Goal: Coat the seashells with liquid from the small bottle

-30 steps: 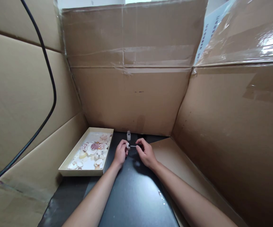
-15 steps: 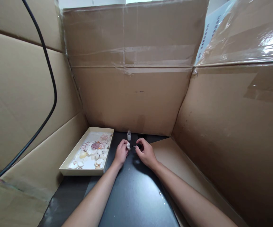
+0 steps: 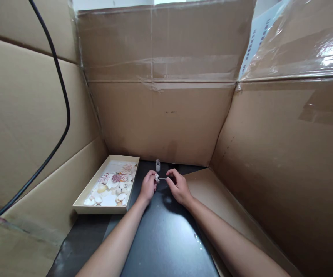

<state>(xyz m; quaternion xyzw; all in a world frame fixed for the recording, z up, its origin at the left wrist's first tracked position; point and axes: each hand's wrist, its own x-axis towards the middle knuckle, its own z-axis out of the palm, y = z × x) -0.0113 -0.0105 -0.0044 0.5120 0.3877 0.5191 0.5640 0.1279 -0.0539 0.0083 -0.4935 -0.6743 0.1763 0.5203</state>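
My left hand (image 3: 149, 186) is closed, pinching a small whitish seashell (image 3: 157, 177) at its fingertips. Opposite it, my right hand (image 3: 178, 186) has thumb and fingers closed on a thin, light-coloured applicator brush (image 3: 163, 178). The brush points left, its tip at or very close to the shell; whether they touch I cannot tell. Its handle end is hidden by the fingers. Just beyond both hands a small glass bottle (image 3: 158, 166) with a pale label stands upright on the dark tabletop (image 3: 166, 234).
To the left lies a shallow cream tray (image 3: 101, 210) with several seashells, some purple, some white. Cardboard walls (image 3: 160, 123) enclose the back and both sides. A flat cardboard sheet (image 3: 203, 184) lies at right. A black cable (image 3: 64, 90) hangs at the left.
The brush in my right hand has turned, so its pale stem now shows stretched toward the shell and its dark end is out of sight. The shell has tilted slightly in my left fingers.
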